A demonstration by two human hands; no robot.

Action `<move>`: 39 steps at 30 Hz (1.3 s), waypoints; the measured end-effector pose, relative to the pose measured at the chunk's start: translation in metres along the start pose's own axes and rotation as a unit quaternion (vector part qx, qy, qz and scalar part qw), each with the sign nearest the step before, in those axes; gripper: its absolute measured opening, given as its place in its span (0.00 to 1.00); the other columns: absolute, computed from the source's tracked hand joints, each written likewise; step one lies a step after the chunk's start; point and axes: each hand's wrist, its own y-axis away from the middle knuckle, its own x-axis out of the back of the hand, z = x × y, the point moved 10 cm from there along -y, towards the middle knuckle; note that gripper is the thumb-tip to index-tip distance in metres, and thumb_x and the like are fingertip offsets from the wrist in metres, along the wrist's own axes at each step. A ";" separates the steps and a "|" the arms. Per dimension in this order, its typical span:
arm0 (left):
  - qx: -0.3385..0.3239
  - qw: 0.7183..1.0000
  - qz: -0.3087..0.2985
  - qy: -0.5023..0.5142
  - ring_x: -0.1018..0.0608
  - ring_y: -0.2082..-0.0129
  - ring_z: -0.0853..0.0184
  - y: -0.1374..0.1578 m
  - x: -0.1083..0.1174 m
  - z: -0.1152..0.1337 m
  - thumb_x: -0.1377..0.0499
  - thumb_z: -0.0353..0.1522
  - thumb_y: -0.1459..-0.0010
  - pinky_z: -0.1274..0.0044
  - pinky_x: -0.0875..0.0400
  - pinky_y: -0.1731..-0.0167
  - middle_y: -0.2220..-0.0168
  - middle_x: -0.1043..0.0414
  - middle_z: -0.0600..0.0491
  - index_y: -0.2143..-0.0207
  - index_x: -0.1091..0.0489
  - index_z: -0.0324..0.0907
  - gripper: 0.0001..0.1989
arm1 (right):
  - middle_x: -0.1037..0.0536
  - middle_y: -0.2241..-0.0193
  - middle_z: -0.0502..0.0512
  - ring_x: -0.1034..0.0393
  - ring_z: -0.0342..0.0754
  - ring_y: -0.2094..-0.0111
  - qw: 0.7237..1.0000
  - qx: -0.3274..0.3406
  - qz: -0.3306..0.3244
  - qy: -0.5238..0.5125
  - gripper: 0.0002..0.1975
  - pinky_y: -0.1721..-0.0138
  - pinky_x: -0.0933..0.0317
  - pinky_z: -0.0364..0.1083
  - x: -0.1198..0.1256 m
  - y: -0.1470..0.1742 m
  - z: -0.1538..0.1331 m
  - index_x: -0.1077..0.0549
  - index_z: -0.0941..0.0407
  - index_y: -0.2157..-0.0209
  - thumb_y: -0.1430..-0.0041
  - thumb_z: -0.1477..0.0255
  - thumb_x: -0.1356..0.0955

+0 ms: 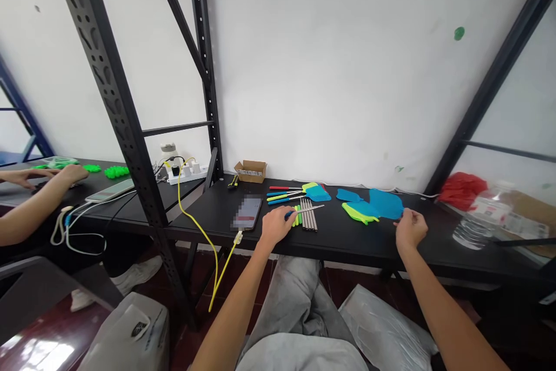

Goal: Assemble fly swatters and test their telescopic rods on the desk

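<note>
My left hand is closed around the blue grip of a thin metal rod, which points right. Under that rod lies a row of metal rods, with green and yellow grips beside them. My right hand pinches the edge of a blue fly swatter head. More heads lie near it: a yellow-green one under blue, and a separate blue one. Behind the rods, several fly swatters with red, yellow and blue grips lie together.
A phone on a yellow cable lies left, with a small cardboard box behind. At right stand a plastic bottle and a red bag. A black rack post separates me from another person's hands.
</note>
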 end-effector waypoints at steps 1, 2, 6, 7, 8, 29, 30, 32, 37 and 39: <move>0.005 1.000 -0.002 -0.001 0.24 0.58 0.65 0.000 0.000 0.000 0.53 0.46 0.35 0.80 0.36 0.66 0.57 0.23 0.55 0.56 0.27 0.51 0.19 | 0.25 0.71 0.57 0.29 0.53 0.74 1.000 -0.009 0.021 -0.004 0.19 0.71 0.34 0.50 0.004 0.001 0.000 0.29 0.60 0.60 0.45 0.60 0.38; 0.009 1.000 -0.004 -0.002 0.24 0.58 0.65 0.000 0.000 -0.001 0.54 0.46 0.35 0.80 0.36 0.66 0.57 0.23 0.55 0.56 0.26 0.51 0.19 | 0.25 0.72 0.57 0.29 0.53 0.73 0.999 -0.012 0.038 -0.005 0.18 0.69 0.34 0.50 0.008 0.002 -0.001 0.28 0.60 0.61 0.45 0.60 0.37; 0.016 1.000 -0.009 -0.003 0.24 0.59 0.64 0.001 0.001 -0.001 0.53 0.46 0.35 0.79 0.35 0.67 0.58 0.23 0.54 0.55 0.26 0.51 0.19 | 0.24 0.70 0.60 0.28 0.55 0.67 0.998 0.054 0.002 -0.015 0.19 0.64 0.35 0.50 -0.002 0.011 -0.029 0.28 0.60 0.62 0.45 0.58 0.36; 0.015 1.000 -0.009 -0.003 0.24 0.59 0.64 0.001 0.001 -0.001 0.53 0.46 0.35 0.79 0.35 0.67 0.58 0.24 0.55 0.55 0.26 0.51 0.18 | 0.24 0.68 0.61 0.28 0.55 0.66 0.996 0.080 -0.021 -0.017 0.20 0.63 0.35 0.50 -0.007 0.016 -0.042 0.28 0.60 0.62 0.44 0.57 0.36; 0.016 1.000 -0.009 -0.003 0.24 0.58 0.64 0.002 0.001 -0.001 0.52 0.46 0.35 0.79 0.35 0.67 0.58 0.24 0.54 0.55 0.26 0.51 0.18 | 0.24 0.67 0.61 0.28 0.55 0.64 0.993 0.114 -0.043 -0.013 0.20 0.61 0.36 0.50 -0.014 0.022 -0.058 0.28 0.60 0.62 0.43 0.56 0.37; 0.017 1.000 -0.015 0.006 0.24 0.59 0.63 0.004 0.002 -0.001 0.53 0.47 0.35 0.78 0.37 0.67 0.59 0.24 0.52 0.55 0.27 0.50 0.20 | 0.25 0.74 0.52 0.30 0.51 0.72 0.920 0.075 -0.385 0.012 0.20 0.70 0.35 0.48 -0.100 0.108 -0.051 0.25 0.57 0.67 0.54 0.55 0.28; 0.013 1.000 -0.014 0.006 0.24 0.59 0.63 0.004 0.002 -0.001 0.53 0.47 0.35 0.78 0.37 0.68 0.59 0.24 0.53 0.55 0.27 0.50 0.20 | 0.25 0.74 0.51 0.30 0.51 0.73 0.931 0.024 -0.362 -0.032 0.20 0.71 0.34 0.48 -0.096 0.102 -0.043 0.25 0.57 0.66 0.57 0.56 0.27; 0.007 1.000 -0.012 0.005 0.23 0.60 0.64 0.003 0.002 0.000 0.54 0.47 0.35 0.79 0.36 0.68 0.59 0.24 0.53 0.54 0.27 0.50 0.20 | 0.23 0.72 0.52 0.29 0.50 0.73 0.941 -0.053 -0.312 -0.121 0.22 0.72 0.33 0.48 -0.088 0.093 -0.031 0.25 0.57 0.65 0.61 0.58 0.24; 0.011 1.000 -0.015 0.001 0.24 0.60 0.64 0.003 0.001 0.000 0.53 0.47 0.35 0.79 0.36 0.68 0.59 0.24 0.53 0.55 0.27 0.51 0.20 | 0.21 0.64 0.55 0.27 0.51 0.66 0.918 -0.102 -0.291 -0.251 0.23 0.72 0.32 0.46 -0.083 0.091 -0.027 0.24 0.57 0.63 0.61 0.61 0.23; 0.009 1.000 -0.015 -0.001 0.24 0.59 0.64 0.002 0.000 0.000 0.53 0.47 0.35 0.79 0.36 0.68 0.58 0.24 0.53 0.55 0.27 0.51 0.20 | 0.21 0.62 0.57 0.26 0.54 0.63 0.916 -0.101 -0.303 -0.244 0.24 0.70 0.30 0.47 -0.085 0.093 -0.027 0.24 0.57 0.61 0.61 0.60 0.23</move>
